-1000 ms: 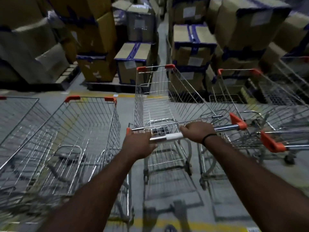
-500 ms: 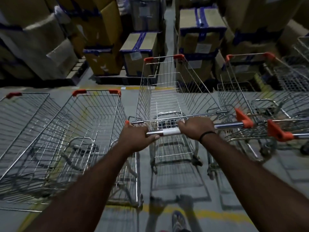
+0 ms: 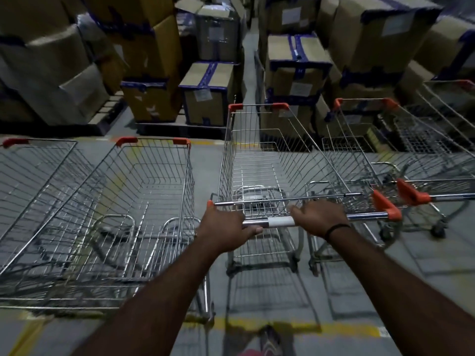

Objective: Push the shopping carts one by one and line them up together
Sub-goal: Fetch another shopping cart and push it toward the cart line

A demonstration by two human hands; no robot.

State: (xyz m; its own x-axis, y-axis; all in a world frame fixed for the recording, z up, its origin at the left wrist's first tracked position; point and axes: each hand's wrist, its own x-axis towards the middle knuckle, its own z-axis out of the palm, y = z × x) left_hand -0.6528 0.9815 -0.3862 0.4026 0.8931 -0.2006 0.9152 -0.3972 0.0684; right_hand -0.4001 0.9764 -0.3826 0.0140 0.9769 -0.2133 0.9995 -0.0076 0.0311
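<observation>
We see the left grip (image 3: 226, 227) clenched around the chrome handle bar (image 3: 365, 216) of the middle shopping cart (image 3: 257, 160), with the thumb tucked under the bar and the knuckles on top. The right grip (image 3: 318, 217) grasps the same bar farther along, its fingers curled over the top, and a dark wristband (image 3: 336, 228) circles that wrist. A white sleeve (image 3: 280, 222) on the bar shows between the two grips, and an orange end cap (image 3: 385, 208) closes the bar's right end. This cart stands straight ahead of us on the grey floor (image 3: 257, 291), its nose pointing at the stacked cardboard boxes (image 3: 205, 93), which sit on a pallet (image 3: 102, 116). Just beside it on the left stands a second cart (image 3: 144, 201), facing the same way with a narrow gap between the two baskets, and a third cart (image 3: 30, 176) lies close against that one at the far left. On the right, another cart (image 3: 359, 140) stands tight against the held one; we cannot tell whether they touch. A further cart (image 3: 437, 129) sits beyond it. A yellow line (image 3: 334, 330) crosses the floor near us, and a shoe (image 3: 268, 340) shows at the bottom edge.
</observation>
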